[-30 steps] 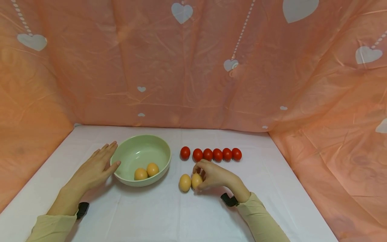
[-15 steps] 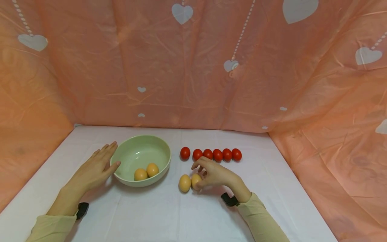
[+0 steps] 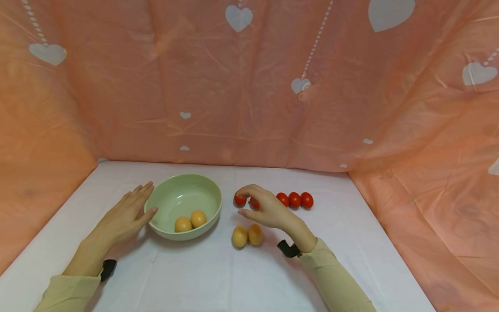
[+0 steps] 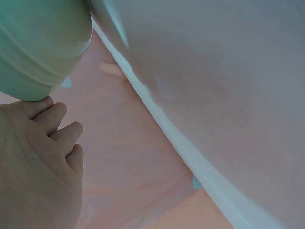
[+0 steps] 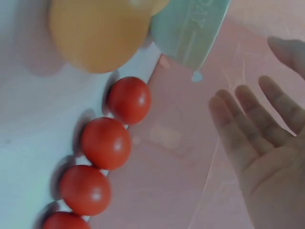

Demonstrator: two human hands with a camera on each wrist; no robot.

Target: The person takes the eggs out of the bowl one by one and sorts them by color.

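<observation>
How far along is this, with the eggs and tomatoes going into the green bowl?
Partway, by the look of it. Done: two eggs lie in the green bowl. In hand: the right hand hovers open over the tomato row, gripping nothing, while the left hand rests against the bowl's rim. Left: two eggs on the table and every tomato.

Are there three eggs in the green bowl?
No, the head view shows only two eggs inside the green bowl; two more eggs lie on the table outside it.
</observation>
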